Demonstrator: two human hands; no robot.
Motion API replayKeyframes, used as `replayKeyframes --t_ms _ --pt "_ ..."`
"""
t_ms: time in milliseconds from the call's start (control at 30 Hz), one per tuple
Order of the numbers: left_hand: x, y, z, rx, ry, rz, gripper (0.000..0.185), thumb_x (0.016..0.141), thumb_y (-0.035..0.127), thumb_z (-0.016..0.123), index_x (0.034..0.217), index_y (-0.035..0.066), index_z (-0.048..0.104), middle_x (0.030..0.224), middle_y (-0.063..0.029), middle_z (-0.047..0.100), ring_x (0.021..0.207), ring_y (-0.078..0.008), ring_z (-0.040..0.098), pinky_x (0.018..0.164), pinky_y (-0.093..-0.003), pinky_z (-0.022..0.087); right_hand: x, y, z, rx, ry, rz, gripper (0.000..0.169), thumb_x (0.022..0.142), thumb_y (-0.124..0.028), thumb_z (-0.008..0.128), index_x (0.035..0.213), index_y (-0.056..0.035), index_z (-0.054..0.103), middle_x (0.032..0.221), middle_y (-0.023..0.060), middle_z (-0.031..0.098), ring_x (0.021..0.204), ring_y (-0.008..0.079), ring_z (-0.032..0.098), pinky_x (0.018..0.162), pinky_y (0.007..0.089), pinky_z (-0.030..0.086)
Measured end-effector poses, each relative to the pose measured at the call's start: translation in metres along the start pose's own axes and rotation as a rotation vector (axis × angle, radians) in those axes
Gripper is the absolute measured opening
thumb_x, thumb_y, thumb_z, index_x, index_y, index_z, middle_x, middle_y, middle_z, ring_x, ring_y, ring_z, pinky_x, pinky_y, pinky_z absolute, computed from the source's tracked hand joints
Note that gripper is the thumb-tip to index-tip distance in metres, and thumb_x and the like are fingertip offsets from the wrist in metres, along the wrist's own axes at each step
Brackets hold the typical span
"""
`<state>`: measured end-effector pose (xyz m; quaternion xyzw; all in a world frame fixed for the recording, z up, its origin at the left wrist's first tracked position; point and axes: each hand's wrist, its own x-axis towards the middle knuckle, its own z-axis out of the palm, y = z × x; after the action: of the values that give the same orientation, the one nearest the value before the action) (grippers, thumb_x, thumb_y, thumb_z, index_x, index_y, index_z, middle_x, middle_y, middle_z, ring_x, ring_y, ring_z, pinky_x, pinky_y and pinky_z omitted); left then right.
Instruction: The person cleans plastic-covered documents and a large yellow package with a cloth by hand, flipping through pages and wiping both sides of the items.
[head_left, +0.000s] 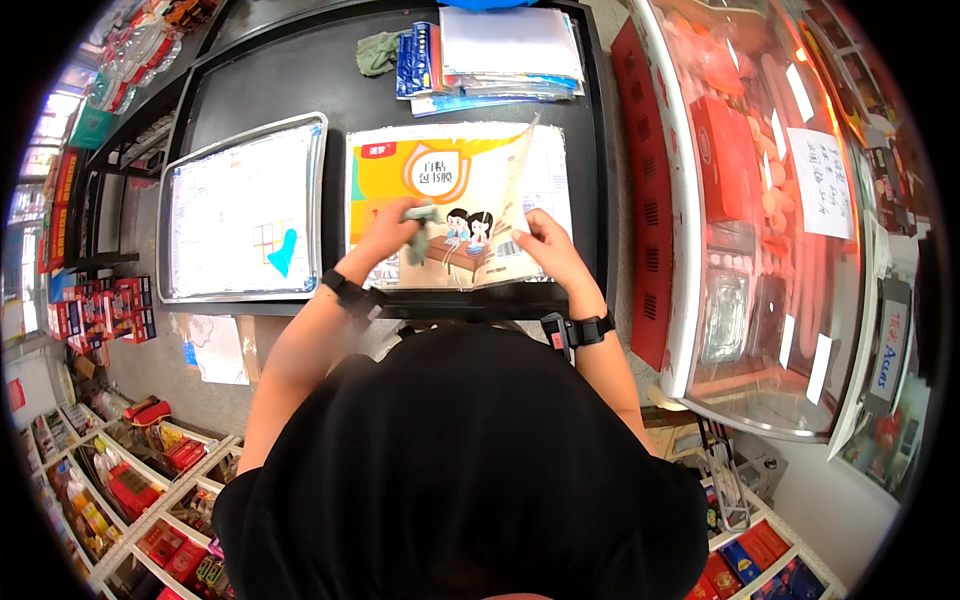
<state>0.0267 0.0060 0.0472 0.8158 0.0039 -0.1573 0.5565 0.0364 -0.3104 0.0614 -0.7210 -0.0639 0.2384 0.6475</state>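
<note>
A yellow and beige printed packet (480, 191) in clear plastic, with two cartoon children on it, lies on the black table in front of me. My left hand (388, 231) grips a crumpled grey-green cloth (417, 246) over the packet's left part. At the other side, my right hand (551, 244) pinches the packet's right edge, which curls upward off the surface. Beneath that raised edge shows a white sheet (553, 161) with faint print. Both wrists wear black bands.
To the left lies a metal-rimmed tray (324, 202) with white sheets and a blue shape. A stack of plastic-wrapped packets (510, 45) and another grey-green cloth (377, 54) lie at the table's (262, 90) far side. A glass-topped display case (750, 315) stands right; stocked shelves (127, 517) are behind.
</note>
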Motion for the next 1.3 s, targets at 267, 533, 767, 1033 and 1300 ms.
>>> replayKeyframes --t_ms 267,533,767,1033,1300 --pt "-0.012 0.068 0.020 -0.646 -0.017 -0.367 0.056 0.089 0.028 0.065 0.133 -0.001 0.048 0.115 -0.0136 0.062 0.102 -0.0205 0.061 0.078 -0.0327 0.054 0.011 -0.044 0.054 -0.067 -0.450 -0.122 0.038 0.092 -0.028 0.066 0.121 -0.0034 0.063 0.148 0.0151 0.046 0.134 0.0250 0.045 0.107 0.0374 0.038" --pt "-0.035 0.073 -0.036 -0.356 0.098 -0.156 0.043 0.090 0.011 0.058 0.130 -0.002 0.051 0.114 -0.0102 0.063 0.100 -0.0157 0.060 0.089 -0.0296 0.048 0.037 -0.014 0.054 0.127 -0.299 -0.055 0.036 0.094 -0.032 0.063 0.122 -0.0087 0.064 0.142 0.0099 0.052 0.128 0.0217 0.050 0.104 0.0397 0.039" --pt "-0.103 0.146 -0.108 -0.341 0.294 0.187 0.049 0.093 0.014 0.062 0.137 0.000 0.047 0.115 -0.0059 0.063 0.102 -0.0117 0.059 0.089 -0.0278 0.048 0.057 0.016 0.076 0.033 -0.248 0.404 0.062 0.096 -0.046 0.056 0.145 -0.0112 0.043 0.142 0.0115 0.050 0.130 0.0244 0.048 0.107 0.0444 0.036" --pt "-0.181 0.086 -0.252 -0.545 0.686 0.208 0.045 0.092 0.008 0.059 0.134 -0.002 0.048 0.115 -0.0092 0.064 0.099 -0.0169 0.064 0.084 -0.0292 0.053 0.083 0.015 0.160 0.541 -0.215 0.567 0.064 0.097 -0.049 0.054 0.145 -0.0100 0.039 0.138 0.0108 0.052 0.121 0.0245 0.055 0.101 0.0426 0.042" --pt "-0.236 -0.124 -0.364 -0.094 0.669 -0.371 0.047 0.086 0.011 0.068 0.128 -0.005 0.053 0.110 -0.0132 0.066 0.095 -0.0186 0.064 0.081 -0.0317 0.052 0.116 0.023 0.253 -0.050 -0.200 0.345 0.037 0.097 -0.028 0.057 0.129 -0.0092 0.054 0.106 0.0051 0.067 0.087 0.0136 0.064 0.062 0.0248 0.051"
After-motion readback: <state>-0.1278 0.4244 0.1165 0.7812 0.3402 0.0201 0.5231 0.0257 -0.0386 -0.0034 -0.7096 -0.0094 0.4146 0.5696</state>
